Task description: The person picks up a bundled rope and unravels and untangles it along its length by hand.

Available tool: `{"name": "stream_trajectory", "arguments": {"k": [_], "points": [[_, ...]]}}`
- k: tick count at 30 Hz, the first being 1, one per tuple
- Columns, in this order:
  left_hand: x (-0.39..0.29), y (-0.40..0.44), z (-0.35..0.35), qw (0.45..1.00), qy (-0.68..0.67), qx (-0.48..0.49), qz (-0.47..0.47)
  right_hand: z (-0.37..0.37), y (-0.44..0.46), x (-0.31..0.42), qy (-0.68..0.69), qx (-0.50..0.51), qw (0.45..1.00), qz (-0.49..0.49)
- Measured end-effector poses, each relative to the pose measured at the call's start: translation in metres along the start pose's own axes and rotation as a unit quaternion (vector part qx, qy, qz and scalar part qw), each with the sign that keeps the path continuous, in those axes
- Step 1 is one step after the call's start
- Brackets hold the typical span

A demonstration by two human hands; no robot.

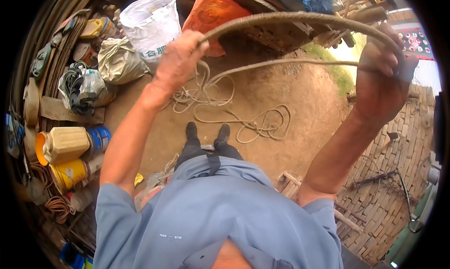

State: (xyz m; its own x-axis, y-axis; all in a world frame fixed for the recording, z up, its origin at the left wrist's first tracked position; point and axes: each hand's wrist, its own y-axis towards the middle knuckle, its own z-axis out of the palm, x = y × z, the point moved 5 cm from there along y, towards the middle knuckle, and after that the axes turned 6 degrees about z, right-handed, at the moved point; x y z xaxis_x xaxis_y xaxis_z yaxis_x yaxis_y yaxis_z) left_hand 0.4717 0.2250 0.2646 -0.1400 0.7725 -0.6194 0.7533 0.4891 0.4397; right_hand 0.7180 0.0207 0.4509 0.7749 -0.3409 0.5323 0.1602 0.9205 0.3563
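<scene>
A long tan rope [290, 17] arches between my two raised hands. My left hand [180, 58] is closed around one part of it, at the upper left of the view. Over on the right, my right hand [382, 65] grips the rope too, its fingers curled and partly in shadow. A second length runs from the right hand back toward the left, below the arch. The rest of the rope lies in loose loops [267, 123] on the dirt floor, in front of my shoes [224, 132].
White sacks [152, 22] and an orange sack [215, 15] stand at the back. Along the left are a beige jerrycan [67, 144], a yellow bucket [70, 175] and coiled cords. Stacked bricks [375, 222] line the right side, with a thin metal frame [405, 194] against them.
</scene>
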Motion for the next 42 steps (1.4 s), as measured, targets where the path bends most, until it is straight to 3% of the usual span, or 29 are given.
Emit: {"name": "stream_trajectory", "arguments": {"k": [1, 3, 5, 7, 8, 9, 11, 13, 15, 17, 18, 19, 20, 21, 24, 25, 29, 37, 42], "points": [[-0.003, 0.005, -0.007, 1.000, 0.000, 0.001, 0.000, -0.004, -0.005, 0.003, 0.028, 0.001, 1.000, -0.011], [-0.016, 0.017, -0.032, 0.995, 0.023, -0.093, 0.026, -0.017, -0.018, 0.005, 0.047, -0.037, 0.997, -0.037], [-0.029, 0.024, -0.053, 0.990, 0.018, -0.131, -0.047, -0.038, -0.034, 0.012, 0.063, -0.076, 0.993, -0.059], [-0.044, 0.029, -0.071, 0.983, -0.018, -0.177, -0.047, -0.046, -0.041, 0.015, 0.092, -0.096, 0.989, -0.066], [-0.048, 0.032, -0.080, 0.980, -0.006, -0.197, -0.027, -0.052, -0.044, 0.017, 0.108, -0.092, 0.988, -0.055], [-0.063, 0.037, -0.085, 0.970, 0.048, -0.232, 0.053, -0.057, -0.047, 0.020, 0.125, -0.088, 0.987, -0.045], [-0.067, 0.035, -0.096, 0.968, 0.005, -0.248, -0.020, -0.059, -0.048, 0.024, 0.134, -0.065, 0.988, -0.045], [-0.077, 0.040, -0.095, 0.948, 0.039, -0.296, 0.109, -0.059, -0.048, 0.029, 0.123, -0.062, 0.990, -0.025], [-0.078, 0.032, -0.093, 0.959, 0.026, -0.276, 0.061, -0.057, -0.046, 0.030, 0.130, -0.089, 0.987, -0.032], [-0.078, 0.025, -0.083, 0.948, 0.233, -0.197, 0.089, -0.062, -0.041, 0.041, 0.140, -0.113, 0.983, -0.034], [-0.077, 0.021, -0.076, 0.946, 0.251, -0.178, 0.103, -0.062, -0.030, 0.052, 0.087, -0.076, 0.993, -0.038], [-0.072, 0.014, -0.067, 0.957, 0.257, -0.131, 0.034, -0.059, -0.028, 0.059, 0.028, -0.042, 0.995, -0.082], [-0.062, 0.007, -0.061, 0.967, 0.234, -0.096, 0.019, -0.052, -0.025, 0.063, -0.027, -0.011, 0.991, -0.130], [-0.047, -0.003, -0.055, 0.976, 0.209, -0.064, 0.006, -0.039, -0.025, 0.079, -0.039, -0.070, 0.994, -0.076], [-0.003, -0.034, -0.052, 0.968, 0.249, -0.016, -0.025, -0.020, -0.002, 0.103, -0.079, -0.008, 0.979, -0.189], [0.015, -0.046, -0.053, 0.968, 0.247, -0.019, -0.023, -0.015, 0.001, 0.112, -0.104, -0.043, 0.976, -0.186], [0.077, -0.103, -0.050, 0.975, 0.203, 0.041, -0.077, -0.013, 0.036, 0.110, -0.176, 0.030, 0.969, -0.171], [0.091, -0.162, -0.005, 0.982, 0.079, 0.116, -0.124, 0.032, 0.086, 0.118, -0.284, -0.014, 0.954, -0.096], [0.093, -0.202, 0.039, 0.975, -0.008, 0.168, -0.148, 0.034, 0.095, 0.086, -0.312, -0.051, 0.946, -0.069]]}}
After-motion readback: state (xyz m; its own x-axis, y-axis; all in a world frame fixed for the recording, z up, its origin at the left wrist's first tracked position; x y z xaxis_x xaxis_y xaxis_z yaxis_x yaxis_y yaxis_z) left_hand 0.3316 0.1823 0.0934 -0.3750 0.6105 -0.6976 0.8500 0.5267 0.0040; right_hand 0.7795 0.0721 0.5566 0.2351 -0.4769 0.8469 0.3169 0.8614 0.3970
